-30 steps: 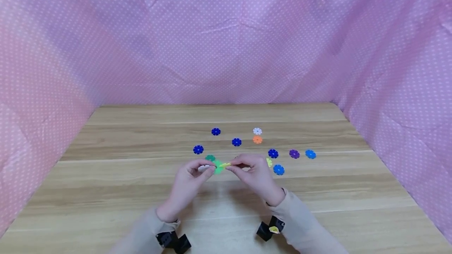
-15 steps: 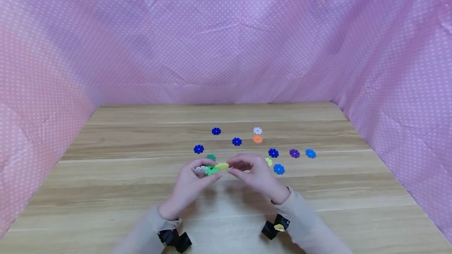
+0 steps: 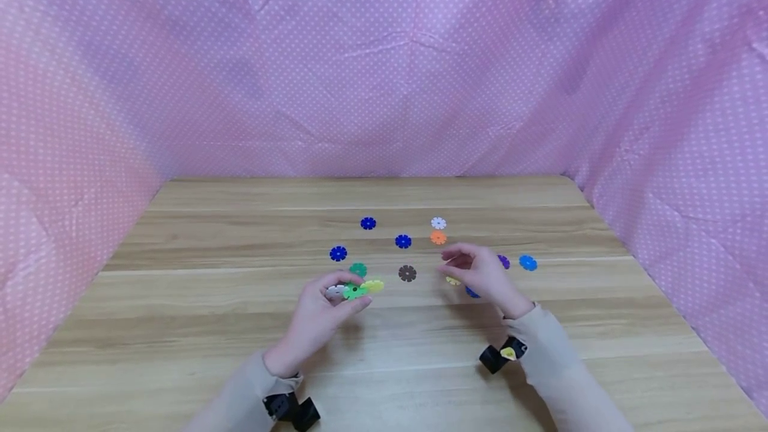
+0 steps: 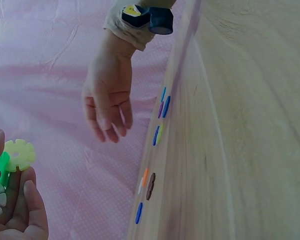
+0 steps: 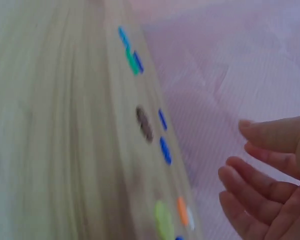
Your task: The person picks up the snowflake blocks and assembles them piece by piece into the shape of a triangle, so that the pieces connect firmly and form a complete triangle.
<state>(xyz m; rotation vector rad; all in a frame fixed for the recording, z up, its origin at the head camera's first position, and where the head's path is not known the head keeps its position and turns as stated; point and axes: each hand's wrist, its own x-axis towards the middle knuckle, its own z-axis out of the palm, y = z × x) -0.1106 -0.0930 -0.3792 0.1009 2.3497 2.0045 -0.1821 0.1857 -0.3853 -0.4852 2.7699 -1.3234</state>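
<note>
My left hand (image 3: 321,309) holds a small chain of joined snowflake discs above the table: a white disc (image 3: 334,292), a bright green disc (image 3: 354,292) and a yellow disc (image 3: 374,286). In the left wrist view the yellow disc (image 4: 20,154) sticks out past the thumb, tilted against the green one. To the right, my right hand (image 3: 485,277) hovers over the table with loosely bent fingers. Nothing lies between them in the right wrist view. Below that hand a yellow-green disc (image 3: 453,281) and a blue disc (image 3: 472,293) are partly covered.
Loose discs lie flat on the wooden table (image 3: 240,232): brown (image 3: 407,273), dark green (image 3: 358,269), orange (image 3: 438,237), white (image 3: 439,223), purple (image 3: 505,262), light blue (image 3: 528,263) and several dark blue (image 3: 403,241). A pink dotted cloth (image 3: 384,85) surrounds the table's back and sides.
My right hand has let go of the yellow disc and moved right, uncovering the brown disc. The left hand keeps the joined discs and has shifted slightly left.
</note>
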